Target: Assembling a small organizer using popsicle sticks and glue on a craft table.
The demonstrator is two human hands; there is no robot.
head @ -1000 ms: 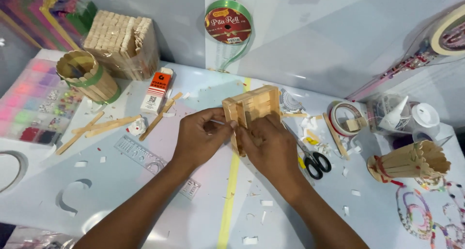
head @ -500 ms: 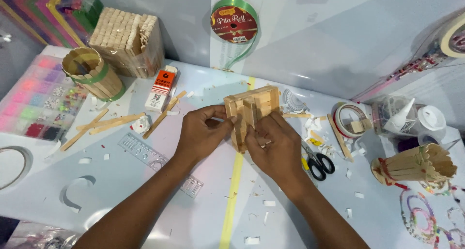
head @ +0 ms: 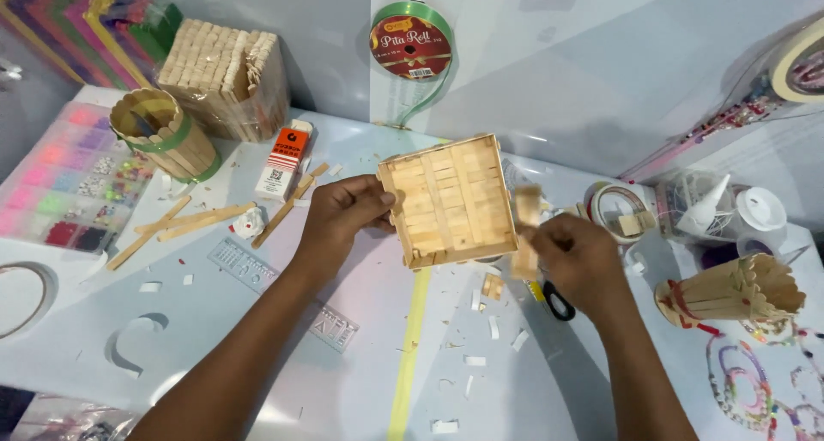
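The left hand [head: 343, 214] pinches the left edge of a square craft-stick tray [head: 448, 199], fingers closed on its rim, holding it tilted up above the white surface [head: 257, 355] so its slatted face shows to the camera. At the tray's right edge the right hand [head: 577, 261] grips a short wooden stick piece [head: 525, 231], fingers curled shut around it; the piece is blurred, so whether it touches the tray wall I cannot tell. This looks like the fitting stage: a side piece offered up to the tray's right wall. The next move calls for a steady left grip and squaring the piece against that wall. Scissors [head: 556, 302] lie just under the right hand, an orange-and-white glue bottle [head: 285, 160] sits off to the left, loose craft sticks [head: 193, 222] beside it.
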